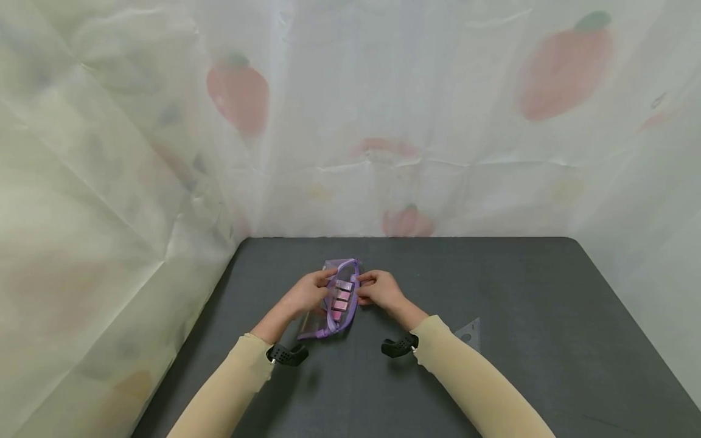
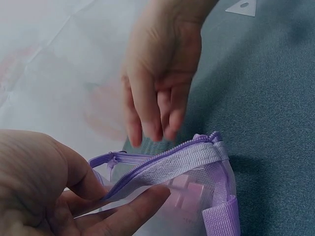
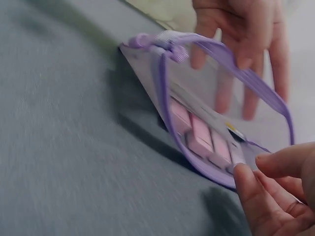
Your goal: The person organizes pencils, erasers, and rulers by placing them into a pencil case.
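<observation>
A clear pencil pouch point(image 1: 317, 328) with a purple zipper stands with its mouth open on the table. Several small pink blocks point(image 3: 199, 137) with dark edges lie in a row inside it. My left hand point(image 1: 306, 294) grips the pouch's left rim, thumb on one side of the clear wall and fingers behind it. At the opposite rim is my right hand point(image 1: 383, 291), its fingers loosely bent. No object shows between the right thumb and fingers point(image 3: 246, 177). In the left wrist view the right hand point(image 2: 162, 73) hangs above the zipper point(image 2: 162, 160), slightly blurred.
A clear plastic set square point(image 1: 470, 334) lies on the dark table point(image 1: 537, 304), partly behind the right sleeve. Pale sheeting with fruit prints point(image 1: 339, 79) hangs at the back and left. Inside the pouch is a small yellow-and-black item point(image 3: 234, 130).
</observation>
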A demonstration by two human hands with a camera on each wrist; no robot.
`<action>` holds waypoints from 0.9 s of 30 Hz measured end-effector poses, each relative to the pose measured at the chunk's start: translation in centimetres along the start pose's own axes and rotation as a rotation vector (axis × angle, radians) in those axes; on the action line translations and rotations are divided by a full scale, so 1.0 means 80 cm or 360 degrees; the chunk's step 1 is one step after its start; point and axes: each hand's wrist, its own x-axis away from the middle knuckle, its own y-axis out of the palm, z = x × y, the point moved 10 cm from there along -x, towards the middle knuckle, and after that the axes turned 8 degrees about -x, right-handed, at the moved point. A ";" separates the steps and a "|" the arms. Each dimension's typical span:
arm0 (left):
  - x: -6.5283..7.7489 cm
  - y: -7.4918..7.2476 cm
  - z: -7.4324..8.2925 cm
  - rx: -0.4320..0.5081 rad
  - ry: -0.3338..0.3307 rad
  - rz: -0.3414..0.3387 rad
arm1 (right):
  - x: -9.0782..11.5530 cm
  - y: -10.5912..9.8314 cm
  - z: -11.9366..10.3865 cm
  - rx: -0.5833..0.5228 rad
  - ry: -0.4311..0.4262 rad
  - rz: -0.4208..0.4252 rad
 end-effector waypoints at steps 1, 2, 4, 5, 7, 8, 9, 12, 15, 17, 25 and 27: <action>0.000 0.000 0.000 0.0004 0.0001 0.0003 | 0.001 -0.006 -0.003 0.0034 -0.0010 -0.0003; 0.000 0.000 0.000 0.0005 0.0002 0.0005 | 0.003 -0.011 -0.006 0.0074 -0.0028 -0.0011; 0.001 0.000 0.000 0.0011 0.0003 0.0006 | 0.008 -0.023 -0.015 0.0177 -0.0062 -0.0026; 0.001 0.000 0.000 0.0002 0.0009 0.0006 | 0.010 -0.029 -0.020 0.0232 -0.0083 -0.0036; 0.002 0.000 0.001 0.0003 0.0008 0.0004 | 0.015 -0.042 -0.028 0.0345 -0.0133 -0.0064; 0.002 -0.001 0.001 -0.0002 0.0010 0.0005 | 0.018 -0.049 -0.033 0.0394 -0.0155 -0.0083; 0.002 -0.001 0.001 -0.0003 0.0008 0.0003 | 0.021 -0.056 -0.036 0.0448 -0.0176 -0.0097; 0.003 -0.002 0.001 -0.0006 0.0002 0.0000 | 0.030 -0.079 -0.046 0.0588 -0.0227 -0.0148; 0.004 -0.002 0.001 -0.0008 0.0018 -0.0004 | 0.039 -0.101 -0.052 0.0650 -0.0247 -0.0200; 0.004 -0.002 0.002 -0.0016 0.0032 -0.0007 | 0.044 -0.115 -0.055 0.0669 -0.0258 -0.0233; 0.006 -0.003 0.003 -0.0025 0.0028 0.0000 | 0.071 -0.156 -0.063 0.0882 -0.0234 -0.0324; 0.006 -0.003 0.003 -0.0026 0.0028 0.0001 | 0.079 -0.166 -0.062 0.0951 -0.0215 -0.0357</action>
